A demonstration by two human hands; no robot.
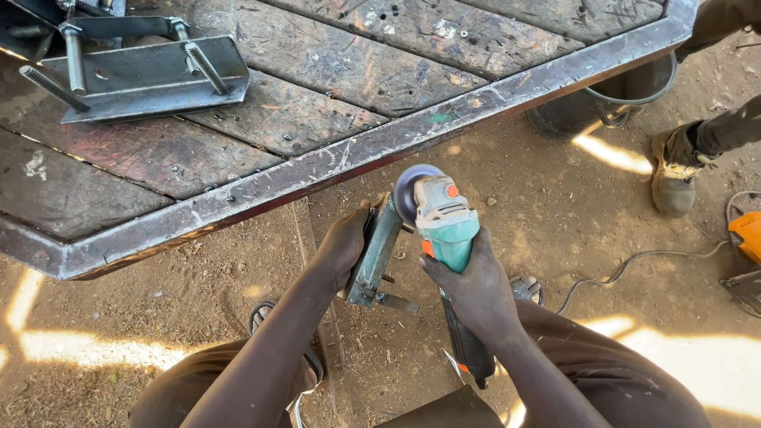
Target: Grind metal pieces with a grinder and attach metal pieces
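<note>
My right hand point(473, 287) grips the teal body of an angle grinder point(445, 224), whose round disc point(412, 189) points toward the table's steel edge. My left hand point(345, 242) holds a grey-green metal bracket point(376, 252) upright just left of the disc, close to it; I cannot tell whether they touch. Both hands are low, above the dirt ground in front of my knees.
A wooden-plank table with a steel frame point(333, 162) spans the top. A steel plate with threaded bolts point(143, 75) lies on it. A dark bucket point(606, 103) stands at the right, near another person's boot point(674, 170). A cable point(642, 261) and an orange tool point(747, 236) lie on the ground.
</note>
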